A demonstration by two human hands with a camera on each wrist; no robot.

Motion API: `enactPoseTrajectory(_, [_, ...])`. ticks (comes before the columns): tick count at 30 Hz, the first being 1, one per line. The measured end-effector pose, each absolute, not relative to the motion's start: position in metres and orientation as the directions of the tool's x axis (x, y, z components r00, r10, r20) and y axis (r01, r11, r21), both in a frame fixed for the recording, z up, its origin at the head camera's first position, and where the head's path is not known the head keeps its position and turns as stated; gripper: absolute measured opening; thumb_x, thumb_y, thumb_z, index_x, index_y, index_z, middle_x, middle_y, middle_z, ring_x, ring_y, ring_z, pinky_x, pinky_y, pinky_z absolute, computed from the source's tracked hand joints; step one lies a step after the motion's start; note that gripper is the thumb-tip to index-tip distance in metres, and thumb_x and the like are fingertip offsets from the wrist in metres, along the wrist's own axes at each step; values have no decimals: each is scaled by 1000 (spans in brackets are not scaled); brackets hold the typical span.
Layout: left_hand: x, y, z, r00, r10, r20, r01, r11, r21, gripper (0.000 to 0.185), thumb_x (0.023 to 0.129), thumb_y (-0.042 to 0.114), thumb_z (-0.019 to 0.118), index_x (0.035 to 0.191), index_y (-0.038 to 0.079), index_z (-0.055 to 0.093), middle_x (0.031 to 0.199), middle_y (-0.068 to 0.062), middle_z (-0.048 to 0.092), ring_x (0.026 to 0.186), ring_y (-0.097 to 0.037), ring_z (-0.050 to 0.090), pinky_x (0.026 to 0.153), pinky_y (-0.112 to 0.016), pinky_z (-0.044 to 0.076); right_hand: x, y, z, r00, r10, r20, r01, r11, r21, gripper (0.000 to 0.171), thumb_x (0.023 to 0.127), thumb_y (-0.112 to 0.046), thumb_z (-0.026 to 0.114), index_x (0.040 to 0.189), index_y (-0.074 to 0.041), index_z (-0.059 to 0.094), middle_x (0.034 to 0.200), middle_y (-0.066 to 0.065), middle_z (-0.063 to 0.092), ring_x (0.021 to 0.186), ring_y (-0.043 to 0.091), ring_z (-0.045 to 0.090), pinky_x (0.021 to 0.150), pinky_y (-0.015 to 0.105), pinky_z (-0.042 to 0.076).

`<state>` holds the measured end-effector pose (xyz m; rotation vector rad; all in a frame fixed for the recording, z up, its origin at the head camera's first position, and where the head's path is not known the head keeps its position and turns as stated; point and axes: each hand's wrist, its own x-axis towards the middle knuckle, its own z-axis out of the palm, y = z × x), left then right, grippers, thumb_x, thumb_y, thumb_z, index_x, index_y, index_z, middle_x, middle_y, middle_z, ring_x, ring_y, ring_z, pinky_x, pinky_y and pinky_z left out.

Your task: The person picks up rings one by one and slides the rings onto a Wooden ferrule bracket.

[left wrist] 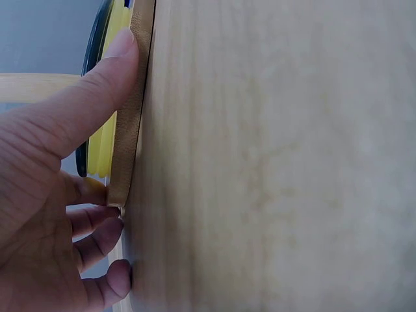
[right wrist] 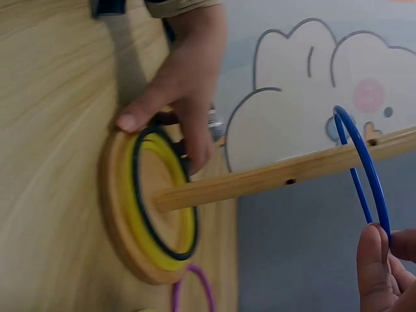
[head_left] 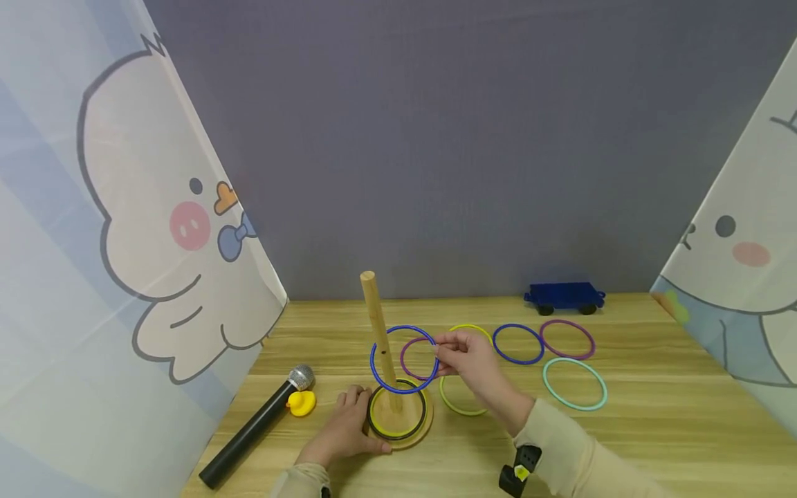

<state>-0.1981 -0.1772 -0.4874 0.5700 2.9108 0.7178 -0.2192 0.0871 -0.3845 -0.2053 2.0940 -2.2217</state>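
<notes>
My left hand nearest me, fingers curled round edge of round wooden base, thumb pressed on rim. Black ring and yellow ring lie flat on base around peg. My right hand just beyond, right of peg, fingertips pinching blue ring. Blue ring tilted, already threaded over peg, hanging partway down, above base. Purple ring on table behind it. Microphone and yellow duck left of base. Farther right, more loose rings; blue toy car by back wall.
</notes>
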Motion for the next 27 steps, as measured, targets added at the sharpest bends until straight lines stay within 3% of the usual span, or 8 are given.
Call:
enactPoseTrajectory(8, [-197,-176,-486,-926,377,15,340,818,465,116,60,61,84,142,-9,39,130,-18,40,115,-34,39,100,-54,39,-218,84,-430,-990,-143,-14,18,-28,-999,23,89,4,63,109,16,61,83,10,64,61,16,62,59,29,56])
enactPoseTrajectory(18, [-196,-176,-487,-923,383,17,347,816,463,117,60,62,84,141,-10,38,129,-18,41,114,-34,39,99,-54,40,-216,72,-472,-986,-165,-17,20,-19,-1000,24,88,5,63,107,19,60,82,13,65,58,15,61,60,41,58])
enactPoseTrajectory(27, [-197,-176,-489,-923,378,73,368,810,456,115,59,60,86,138,-10,42,127,-17,43,114,-35,41,98,-54,40,-217,62,-484,-981,-192,-37,35,14,-999,22,87,1,67,103,16,62,84,18,67,57,13,60,57,33,57])
